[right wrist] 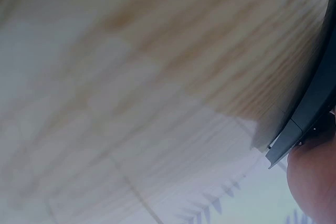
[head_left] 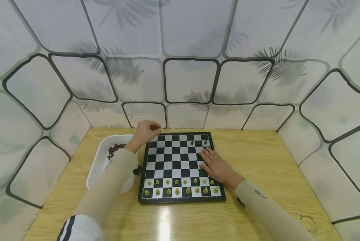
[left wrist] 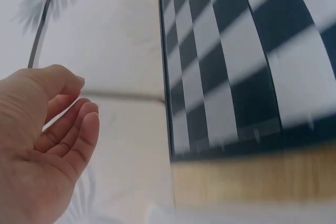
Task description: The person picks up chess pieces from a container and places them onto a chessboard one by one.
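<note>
A black-and-white chessboard (head_left: 176,157) lies on the table. Over its far left corner hovers my left hand (head_left: 147,131), also seen in the left wrist view, where the hand (left wrist: 52,135) has loosely bent fingers and no piece shows between them. My right hand (head_left: 217,167) rests with outstretched fingers on the board's right side. Three dark red chess pieces (head_left: 192,142) stand near the far right corner. Two rows of yellow chess pieces (head_left: 177,191) line the near side. In the right wrist view, part of the right hand (right wrist: 315,182) shows beside the board's dark edge (right wrist: 310,108).
Left of the board stands a white plastic tub (head_left: 96,164) with a heap of dark red pieces (head_left: 115,149), partly covered by my left forearm. The wooden table (head_left: 258,157) meets patterned walls at the back and sides.
</note>
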### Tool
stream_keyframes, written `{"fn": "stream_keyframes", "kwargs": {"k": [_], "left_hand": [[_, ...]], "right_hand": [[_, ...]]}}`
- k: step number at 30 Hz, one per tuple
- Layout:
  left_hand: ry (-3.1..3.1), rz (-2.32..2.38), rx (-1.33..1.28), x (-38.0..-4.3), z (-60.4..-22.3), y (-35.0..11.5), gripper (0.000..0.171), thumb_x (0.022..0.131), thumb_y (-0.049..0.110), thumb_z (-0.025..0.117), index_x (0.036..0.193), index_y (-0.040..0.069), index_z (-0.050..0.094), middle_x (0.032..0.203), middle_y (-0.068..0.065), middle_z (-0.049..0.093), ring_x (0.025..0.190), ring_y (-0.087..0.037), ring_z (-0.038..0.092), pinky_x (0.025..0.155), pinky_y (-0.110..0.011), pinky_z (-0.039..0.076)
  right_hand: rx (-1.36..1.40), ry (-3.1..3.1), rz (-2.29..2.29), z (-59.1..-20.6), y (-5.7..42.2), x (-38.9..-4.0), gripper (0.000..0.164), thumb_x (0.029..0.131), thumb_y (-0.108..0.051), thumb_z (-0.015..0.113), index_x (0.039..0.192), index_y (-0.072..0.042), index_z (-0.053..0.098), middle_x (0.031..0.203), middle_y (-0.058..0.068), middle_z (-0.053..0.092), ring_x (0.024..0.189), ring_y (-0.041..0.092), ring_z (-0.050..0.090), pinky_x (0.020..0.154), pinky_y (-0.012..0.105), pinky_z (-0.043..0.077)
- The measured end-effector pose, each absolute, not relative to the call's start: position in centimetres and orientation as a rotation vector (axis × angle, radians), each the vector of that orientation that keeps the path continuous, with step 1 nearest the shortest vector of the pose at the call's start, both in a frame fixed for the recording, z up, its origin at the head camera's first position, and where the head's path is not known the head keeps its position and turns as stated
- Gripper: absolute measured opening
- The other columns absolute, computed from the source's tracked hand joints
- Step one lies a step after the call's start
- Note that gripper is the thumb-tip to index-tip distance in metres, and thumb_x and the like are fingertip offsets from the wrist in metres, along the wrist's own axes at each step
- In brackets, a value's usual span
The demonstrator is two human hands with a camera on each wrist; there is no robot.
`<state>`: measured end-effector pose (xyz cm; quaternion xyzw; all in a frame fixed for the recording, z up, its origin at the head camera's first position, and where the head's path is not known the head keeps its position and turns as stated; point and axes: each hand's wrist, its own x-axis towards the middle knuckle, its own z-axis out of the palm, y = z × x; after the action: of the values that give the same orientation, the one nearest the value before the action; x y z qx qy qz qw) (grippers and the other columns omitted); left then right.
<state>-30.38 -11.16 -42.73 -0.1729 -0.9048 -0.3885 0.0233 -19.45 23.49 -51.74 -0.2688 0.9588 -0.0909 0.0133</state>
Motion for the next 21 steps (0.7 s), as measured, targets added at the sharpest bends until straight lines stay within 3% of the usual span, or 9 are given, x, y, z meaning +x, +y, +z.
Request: {"fn": "stream_keyframes", "kwargs": {"k": [13,21], "left_hand": [[-2.839,-1.093,-0.275,-28.5,-43.0,-21.1,0.028,0.102,0.014,0.063,0.119,-0.006,0.074,0.116,-0.028,0.074,0.105,-0.043,0.070,0.092,-0.056,0.058],[-2.908,-0.974,-0.150,-27.6,-44.0,-24.5,0.032,0.098,0.013,0.064,0.118,-0.011,0.072,0.114,-0.031,0.074,0.104,-0.046,0.071,0.090,-0.056,0.059]], "right_hand": [[-0.822,2.983,-0.289,-51.7,23.4,-19.5,0.063,0.113,-0.039,0.045,0.161,0.001,0.037,0.169,0.024,0.034,0.160,0.044,0.026,0.130,0.057,0.024],[-0.844,2.993,-0.282,-51.6,23.5,-19.4,0.062,0.113,-0.038,0.045,0.160,0.002,0.038,0.168,0.025,0.035,0.158,0.044,0.028,0.129,0.058,0.025]]}}
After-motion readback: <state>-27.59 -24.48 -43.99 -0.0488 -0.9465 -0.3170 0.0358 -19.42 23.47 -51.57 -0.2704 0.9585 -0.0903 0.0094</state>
